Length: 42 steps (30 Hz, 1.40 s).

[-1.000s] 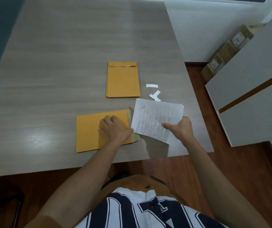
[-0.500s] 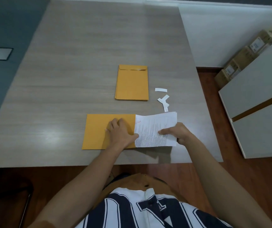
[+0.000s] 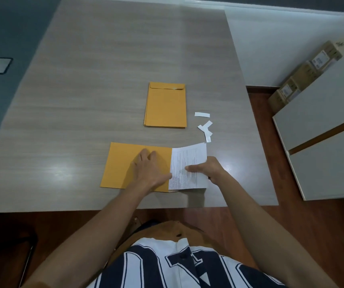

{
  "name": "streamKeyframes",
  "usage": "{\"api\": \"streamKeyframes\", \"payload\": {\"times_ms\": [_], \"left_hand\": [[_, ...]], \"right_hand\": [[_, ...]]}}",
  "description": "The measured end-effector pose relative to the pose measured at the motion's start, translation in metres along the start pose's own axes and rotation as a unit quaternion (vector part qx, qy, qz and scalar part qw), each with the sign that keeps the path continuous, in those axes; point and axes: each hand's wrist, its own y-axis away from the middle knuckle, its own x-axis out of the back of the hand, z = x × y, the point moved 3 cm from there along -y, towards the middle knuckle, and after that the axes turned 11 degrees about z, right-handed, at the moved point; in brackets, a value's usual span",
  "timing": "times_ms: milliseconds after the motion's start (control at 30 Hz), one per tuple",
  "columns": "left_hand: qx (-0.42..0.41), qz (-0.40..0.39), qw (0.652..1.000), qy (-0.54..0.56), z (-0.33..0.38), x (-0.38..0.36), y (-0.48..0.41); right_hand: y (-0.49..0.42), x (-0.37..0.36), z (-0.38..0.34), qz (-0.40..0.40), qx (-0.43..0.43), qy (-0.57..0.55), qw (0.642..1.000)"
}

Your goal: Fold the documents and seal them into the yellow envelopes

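Near the front edge of the table [image 3: 104, 80], a yellow envelope [image 3: 125, 163] with long axis left to right and mouth toward the right, a folded document [image 3: 187, 161] sticking out from that side. Held down by the left hand [image 3: 150, 171], laid flat with straight fingers; document pinched at its right part by the right hand [image 3: 210, 169], the nearer one for pushing leftward. Mostly hidden under the paper: mouth and flap, also the right fingers.

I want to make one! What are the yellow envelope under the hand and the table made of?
The yellow envelope looks like thin matte paper: it lies flat without shine. The table looks like grey wood-grain laminate, maybe not real wood: streaky grain with glossy patches.
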Motion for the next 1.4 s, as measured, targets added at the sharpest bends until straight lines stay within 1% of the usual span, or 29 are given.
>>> {"api": "streamKeyframes", "payload": {"times_ms": [67,133,267,367,500,833,933,1100,1167,1267,1400], "left_hand": [[-0.03,-0.027,0.999,-0.024,-0.005,0.009,-0.009],[-0.086,-0.047,0.994,-0.055,-0.012,0.017,-0.019],[-0.229,-0.074,0.959,-0.15,-0.023,0.016,-0.026],[-0.27,-0.072,0.944,-0.178,-0.024,0.011,-0.026],[-0.292,-0.055,0.936,-0.19,-0.022,0.01,-0.025],[-0.309,-0.027,0.94,-0.141,-0.023,0.009,-0.026],[-0.311,-0.033,0.942,-0.123,-0.023,0.008,-0.027],[-0.307,-0.042,0.944,-0.109,-0.024,0.008,-0.029],[-0.3,-0.033,0.947,-0.114,-0.029,0.007,-0.029],[-0.289,-0.026,0.949,-0.125,-0.032,0.006,-0.03],[-0.3,-0.021,0.945,-0.129,-0.029,0.008,-0.031]], "right_hand": [[-0.001,0.002,0.006,0.028,-0.004,-0.014,1.0],[0.001,0.004,0.011,0.052,-0.007,-0.016,0.999],[0.006,0.002,0.016,0.099,-0.008,0.003,0.995],[0.008,-0.001,0.016,0.135,-0.005,0.022,0.991],[0.01,-0.006,0.016,0.136,-0.012,0.014,0.99],[0.015,-0.028,0.012,0.125,-0.032,-0.007,0.992],[0.019,-0.043,0.006,0.129,-0.015,0.016,0.991],[0.022,-0.058,-0.004,0.136,0.017,0.126,0.983],[0.023,-0.056,-0.008,0.141,0.024,0.135,0.98],[0.024,-0.051,-0.012,0.17,0.039,0.123,0.977],[0.025,-0.049,-0.013,0.164,0.043,0.105,0.98]]}}
